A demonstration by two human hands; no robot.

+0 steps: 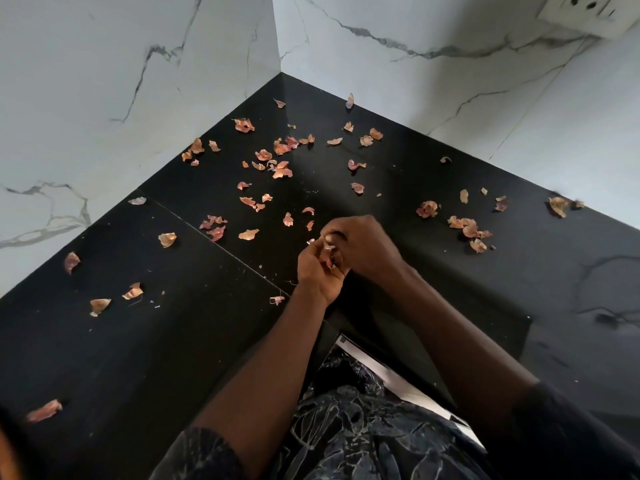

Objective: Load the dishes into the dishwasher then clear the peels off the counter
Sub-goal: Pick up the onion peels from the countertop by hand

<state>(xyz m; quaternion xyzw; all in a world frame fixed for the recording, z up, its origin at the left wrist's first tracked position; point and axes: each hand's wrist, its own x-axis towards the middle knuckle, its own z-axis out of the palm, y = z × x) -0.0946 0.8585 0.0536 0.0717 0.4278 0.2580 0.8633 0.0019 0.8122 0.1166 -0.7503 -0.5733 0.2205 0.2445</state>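
Dry onion peels (282,169) are scattered across the black counter (398,174). They are thin, papery flakes with curled edges and irregular outlines, coloured from coppery orange to pinkish purple. The densest scatter is found toward the inner corner, where the 2 walls (104,81) meet. Smaller groups are spread along the right run of the counter, and a sparse few lie on the left run, with 1 blurred flake close to the lower left edge of the view.

A few paler, whitish scraps of the peels are held just above the counter, near its front inner edge, between the 2 hands. The left hand (317,275) is raised with its fingers curled and its thumb pinched onto a scrap. The right hand (365,245) is set over it, back upward, its fingers bent down and closed on the same scraps, so that the fingertips of both hands are touching.

The counter is of glossy dark stone, flecked with pale crumbs and fine threads and crossed by 1 thin, straight seam (214,242). The walls are faced in smooth white slabs with grey veining. A white socket plate (588,8) is fixed to the right wall at the top corner. Bare forearms and a dark garment (363,427) printed with pale leaf outlines fill the bottom of the view.
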